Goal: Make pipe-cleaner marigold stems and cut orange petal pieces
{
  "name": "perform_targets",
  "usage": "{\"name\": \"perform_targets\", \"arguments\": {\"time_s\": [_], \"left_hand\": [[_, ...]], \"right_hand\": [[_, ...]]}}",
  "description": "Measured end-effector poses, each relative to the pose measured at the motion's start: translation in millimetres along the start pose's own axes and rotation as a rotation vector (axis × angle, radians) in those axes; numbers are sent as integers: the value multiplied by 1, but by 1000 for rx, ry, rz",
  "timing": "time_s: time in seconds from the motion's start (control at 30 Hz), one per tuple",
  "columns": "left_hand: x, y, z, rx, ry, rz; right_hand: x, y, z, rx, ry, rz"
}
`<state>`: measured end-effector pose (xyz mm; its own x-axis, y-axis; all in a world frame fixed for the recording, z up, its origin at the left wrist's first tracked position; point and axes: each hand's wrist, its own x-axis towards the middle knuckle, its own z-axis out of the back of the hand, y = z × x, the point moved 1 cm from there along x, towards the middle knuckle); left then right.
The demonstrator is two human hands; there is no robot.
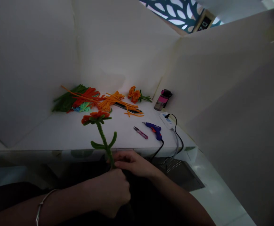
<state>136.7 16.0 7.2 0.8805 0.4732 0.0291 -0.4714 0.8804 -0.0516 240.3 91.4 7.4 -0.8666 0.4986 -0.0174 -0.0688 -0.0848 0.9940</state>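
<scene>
A pipe-cleaner flower [101,131] with an orange-red head, green stem and two curled green leaves stands nearly upright in front of the table edge. My left hand [114,190], with a bangle on its wrist, is closed around the bottom of the stem. Just above it, my right hand [129,161] pinches the stem below the leaves, its fingertips partly behind it. The stem's lower end is hidden by the left hand.
On the white table [63,135] lie green, red and orange pipe cleaners [87,97], finished orange flowers [135,94], pink thread snips [140,132] and a blue glue gun [154,128]. A power strip [167,121] and a bottle [162,99] are at right. White panels surround the table.
</scene>
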Motion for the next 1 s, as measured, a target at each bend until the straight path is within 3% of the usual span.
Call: {"name": "perform_targets", "arguments": {"time_s": [0.07,0.23,0.33,0.37,0.43,0.5,0.53,0.6,0.77,0.87,1.0], "left_hand": [[0,4,-2,24,-30,-5],[-3,18,3,27,-249,-93],[-10,30,2,-42,-490,-126],[-13,35,0,-85,-634,-80],[-18,45,-6,-241,-975,157],[-19,54,-14,-495,-1171,447],[-18,57,-18,-638,-1178,552],[-13,61,-25,-877,-1070,643],[-3,60,-39,-1242,-864,597],[-3,59,-45,-1325,-828,618],[-4,59,-44,-1245,-834,608]], "right_hand": [[4,-3,-3,45,-53,16],[4,-1,7,118,-140,39],[4,2,19,95,-210,94],[5,3,23,81,-226,113],[6,3,30,81,-238,143],[8,4,35,94,-245,154],[8,4,37,89,-257,154],[10,3,40,58,-287,157],[14,0,40,-14,-321,151],[16,-2,38,-42,-341,157],[17,-2,36,-72,-364,162]]}}
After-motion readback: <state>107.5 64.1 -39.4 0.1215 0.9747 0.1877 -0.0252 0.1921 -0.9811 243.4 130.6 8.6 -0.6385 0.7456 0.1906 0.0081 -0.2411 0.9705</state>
